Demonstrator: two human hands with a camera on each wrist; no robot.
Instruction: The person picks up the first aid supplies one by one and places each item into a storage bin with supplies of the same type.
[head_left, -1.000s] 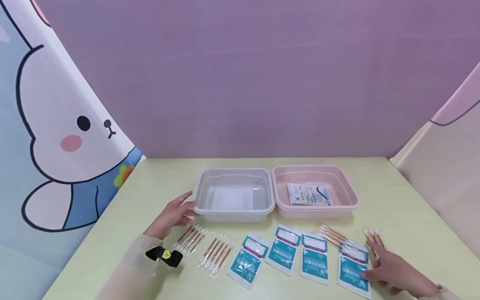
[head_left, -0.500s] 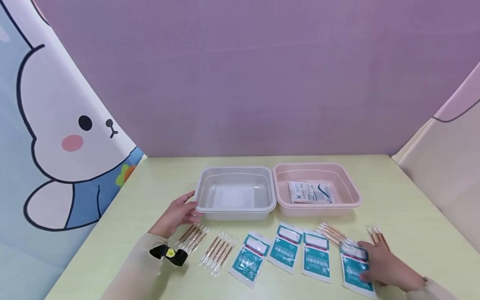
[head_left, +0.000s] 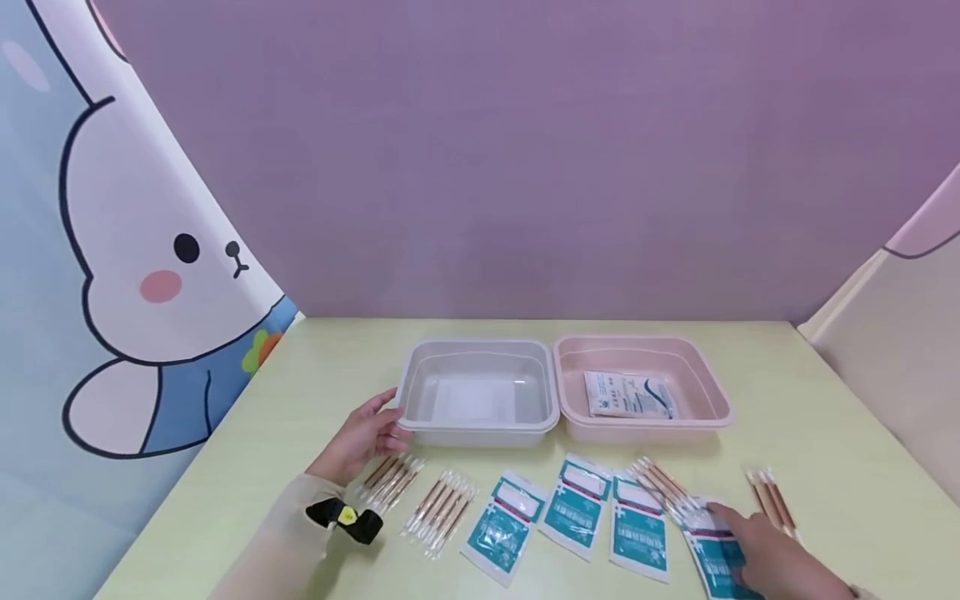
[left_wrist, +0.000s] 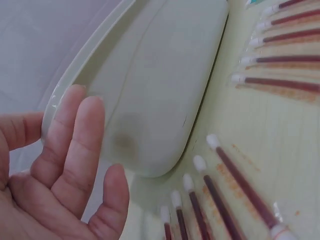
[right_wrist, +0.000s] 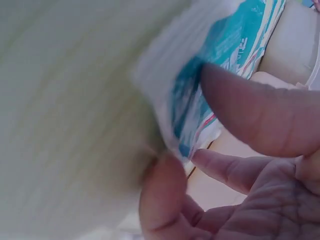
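Observation:
My left hand (head_left: 367,437) is at the near left corner of the grey plastic basin (head_left: 480,436), holding its rim; in the left wrist view, fingers (left_wrist: 87,145) lie along the basin's outer wall (left_wrist: 165,90). My right hand (head_left: 772,550) pinches a teal-and-white medical dressing packet (head_left: 712,546) at the front right. The right wrist view shows that packet (right_wrist: 187,105) with its edge bent up between thumb and fingers. A clear-wrapped set of cotton swabs (head_left: 663,487) overlaps the packet's top left. Another swab set (head_left: 772,500) lies just right of the hand.
Three more dressing packets (head_left: 502,527) lie in a row along the front. Swab sets (head_left: 442,510) lie left of them, one (head_left: 392,481) beneath the left hand. A pink basin (head_left: 645,431) stands against the grey one, holding white packets (head_left: 628,395).
My right hand has moved left from the rightmost swab set onto the dressing packet and pinched it; the packet has shifted slightly. My left hand has closed in on the grey basin's rim.

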